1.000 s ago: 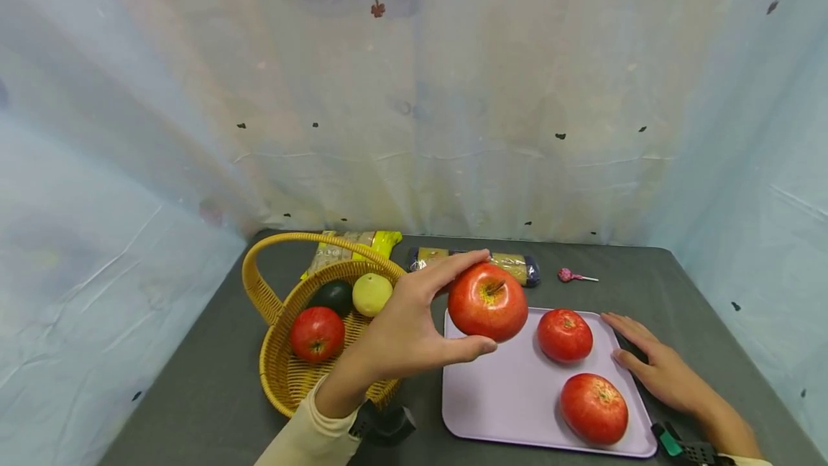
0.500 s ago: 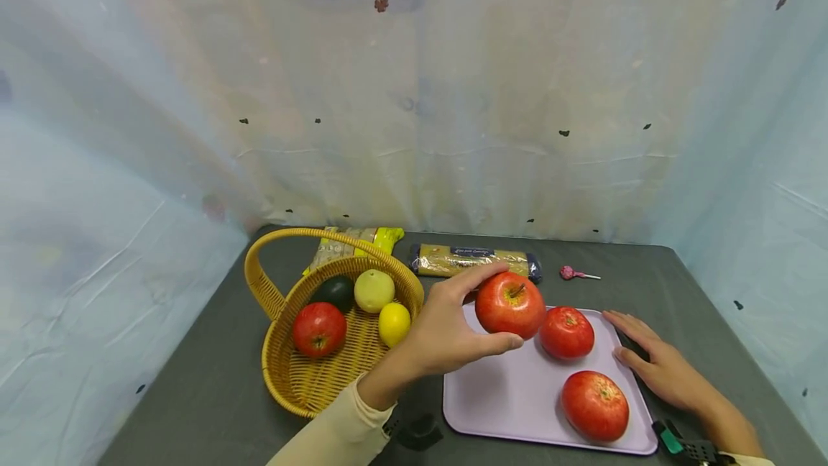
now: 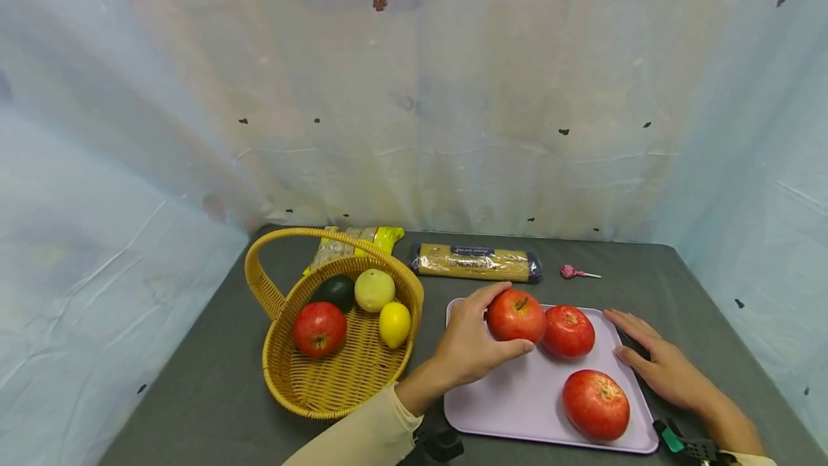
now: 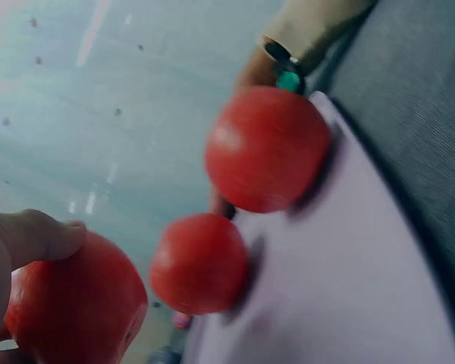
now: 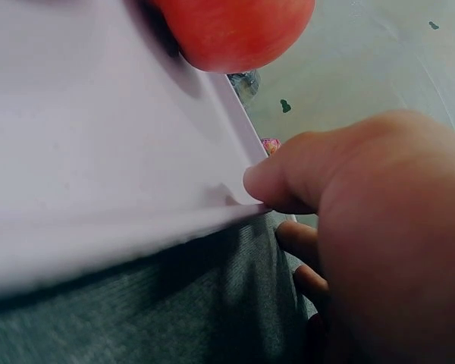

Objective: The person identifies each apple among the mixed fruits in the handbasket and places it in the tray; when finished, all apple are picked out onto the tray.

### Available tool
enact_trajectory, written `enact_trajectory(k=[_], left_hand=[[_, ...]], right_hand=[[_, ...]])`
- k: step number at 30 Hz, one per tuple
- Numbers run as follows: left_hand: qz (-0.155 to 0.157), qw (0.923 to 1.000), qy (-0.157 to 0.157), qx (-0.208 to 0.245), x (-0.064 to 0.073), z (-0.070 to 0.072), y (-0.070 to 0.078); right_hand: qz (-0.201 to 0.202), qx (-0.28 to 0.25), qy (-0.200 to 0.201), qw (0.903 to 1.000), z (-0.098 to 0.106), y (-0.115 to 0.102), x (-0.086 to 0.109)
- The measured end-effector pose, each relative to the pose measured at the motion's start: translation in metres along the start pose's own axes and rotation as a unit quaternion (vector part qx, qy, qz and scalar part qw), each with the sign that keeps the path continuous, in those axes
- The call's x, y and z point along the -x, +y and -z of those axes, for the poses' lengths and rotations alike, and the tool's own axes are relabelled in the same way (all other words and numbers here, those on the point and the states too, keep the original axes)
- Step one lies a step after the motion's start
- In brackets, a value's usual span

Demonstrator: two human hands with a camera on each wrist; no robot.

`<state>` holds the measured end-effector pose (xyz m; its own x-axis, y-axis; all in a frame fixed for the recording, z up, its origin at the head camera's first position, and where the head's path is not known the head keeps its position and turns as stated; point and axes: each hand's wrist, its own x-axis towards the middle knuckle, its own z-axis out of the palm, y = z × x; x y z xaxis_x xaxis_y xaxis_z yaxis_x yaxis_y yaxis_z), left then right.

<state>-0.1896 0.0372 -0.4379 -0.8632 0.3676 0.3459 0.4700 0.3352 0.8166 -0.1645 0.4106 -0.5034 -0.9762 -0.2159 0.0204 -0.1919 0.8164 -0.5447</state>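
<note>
Between its thumb and fingers my left hand holds a red apple low over the back left part of the lilac tray. In the left wrist view the thumb lies across the apple. A second apple sits on the tray just right of the held one, overlapped by it in the head view. Nearer the front right corner rests a third apple. My right hand lies at the tray's right edge with fingers extended; in the right wrist view its thumb touches the rim.
Left of the tray stands a yellow wicker basket with a tall handle. In it are an apple, a dark green avocado-like fruit, a pale green round fruit and a lemon. Behind lie a spaghetti pack, a yellow bag and a lollipop.
My left hand has carried the apple rightward and down from beside the basket to low over the tray, uncovering the lemon and the spaghetti pack. The right hand has stayed at the tray's edge.
</note>
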Motion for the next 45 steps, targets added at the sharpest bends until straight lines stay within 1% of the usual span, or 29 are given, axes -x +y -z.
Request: enact_trajectory(k=[3,6,9,11,18,21,27,32,39,42,45], left_hand=[[0.029,0.9996,0.001,-0.003,0.000,-0.008,-0.010],[0.051,0.9986,-0.010,0.007,0.000,-0.016,-0.020],[0.062,0.9978,-0.019,0.013,0.001,-0.023,-0.030],[0.067,0.9975,-0.020,0.008,0.001,-0.026,-0.035],[0.089,0.9960,-0.008,0.002,0.002,-0.031,-0.045],[0.092,0.9957,-0.010,0.000,0.002,-0.031,-0.047],[0.089,0.9955,-0.027,-0.018,0.003,-0.030,-0.048],[0.096,0.9946,-0.033,-0.022,0.003,-0.028,-0.047],[0.091,0.9945,-0.046,-0.027,0.002,-0.027,-0.044],[0.090,0.9944,-0.043,-0.036,0.002,-0.025,-0.041],[0.078,0.9953,-0.030,-0.049,0.003,-0.022,-0.033]], right_hand=[[-0.003,0.002,-0.002,1.0000,0.001,0.000,-0.001],[-0.006,0.003,-0.003,1.0000,0.001,0.000,-0.001],[-0.006,0.003,-0.002,1.0000,0.000,0.001,-0.001],[-0.006,0.004,-0.002,1.0000,0.000,0.001,-0.001],[-0.002,0.004,0.003,1.0000,-0.001,0.002,0.000],[-0.001,0.005,0.003,1.0000,-0.001,0.002,0.000],[0.002,0.003,0.003,1.0000,-0.001,0.002,-0.001],[-0.002,0.007,0.001,1.0000,-0.001,0.002,-0.001],[0.001,0.003,0.007,1.0000,0.000,0.001,0.000],[0.002,0.001,0.006,1.0000,0.000,0.000,0.000],[0.005,0.000,0.007,1.0000,0.000,0.000,0.000]])
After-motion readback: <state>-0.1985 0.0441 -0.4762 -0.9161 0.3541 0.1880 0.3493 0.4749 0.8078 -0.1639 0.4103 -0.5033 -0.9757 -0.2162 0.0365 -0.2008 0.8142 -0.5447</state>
